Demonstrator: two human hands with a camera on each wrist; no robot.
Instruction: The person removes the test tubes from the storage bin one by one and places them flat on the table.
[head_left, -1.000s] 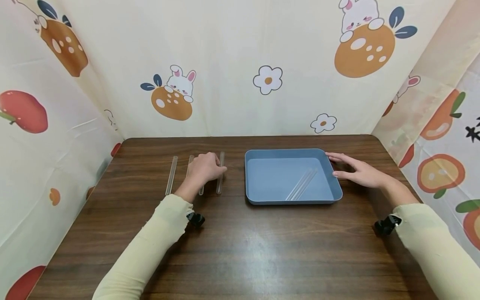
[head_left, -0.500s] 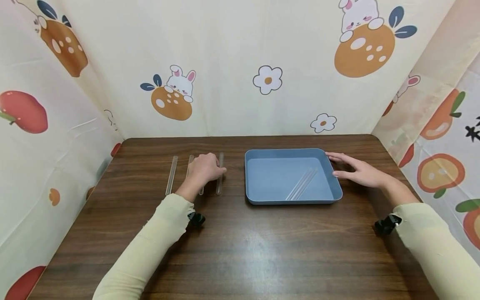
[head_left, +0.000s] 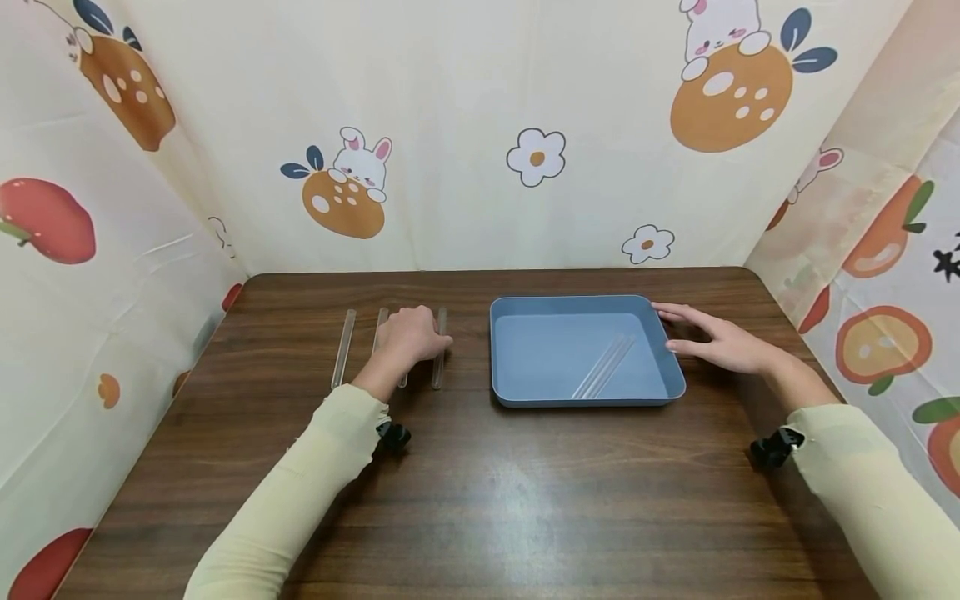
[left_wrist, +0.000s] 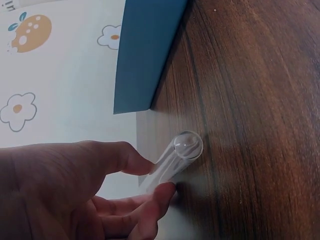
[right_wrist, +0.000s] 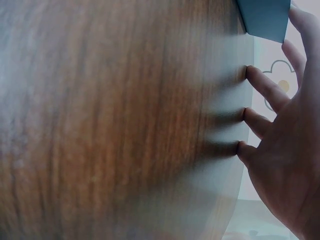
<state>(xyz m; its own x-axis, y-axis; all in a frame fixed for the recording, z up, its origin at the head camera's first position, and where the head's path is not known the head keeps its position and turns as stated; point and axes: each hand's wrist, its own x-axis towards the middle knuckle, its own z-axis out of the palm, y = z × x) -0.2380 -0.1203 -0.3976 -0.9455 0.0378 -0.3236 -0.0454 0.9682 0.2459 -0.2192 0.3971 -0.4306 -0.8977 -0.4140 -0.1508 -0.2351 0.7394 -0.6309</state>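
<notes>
My left hand pinches a clear test tube between thumb and fingers, its near end showing in the left wrist view. This tube lies on or just above the table; I cannot tell which. A second clear tube is partly covered by the same hand, and a third tube lies farther left. On the right, my right hand is spread, with thumb and fingers touching the right side of a blue tray. Thin clear rods lie slanted inside the tray.
The brown wooden table runs up to a back curtain printed with rabbits, fruit and flowers. Similar cloth hangs at both sides. Black wrist cameras sit at the cuffs of the pale yellow sleeves.
The pinched tube's far end has shifted slightly left and toward me. Left hand, right hand and tray otherwise stay in place; the head view has tilted very slightly.
</notes>
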